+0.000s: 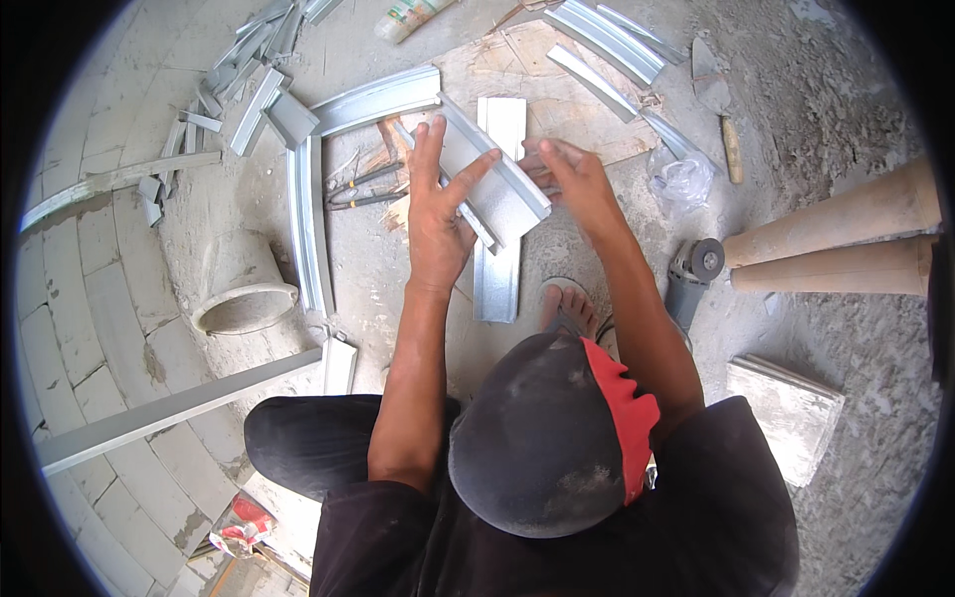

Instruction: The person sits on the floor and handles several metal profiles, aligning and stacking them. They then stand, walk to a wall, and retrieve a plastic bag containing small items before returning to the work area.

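A short piece of silvery metal channel (502, 199) with raised side flanges sits tilted in front of me. My left hand (438, 204) grips its left flange, with the thumb over the inside and the fingers stretched along the outer side. Close by the right flange is my right hand (572, 179), its fingers apart and slightly curled; whether they touch the metal I cannot tell. Beneath the channel, a longer flat-based metal strip (497, 289) lies on the floor and is partly covered. Pliers-like handles (366, 189) lie left of my left hand.
Bent metal profiles (310, 229) lie at the left, and more curved ones (607, 45) at the far right. An angle grinder (688, 279) rests right of my right forearm, near a trowel (731, 144), a clear plastic bag (681, 179) and two brown tubes (836, 229). A bucket (244, 289) lies tipped at left.
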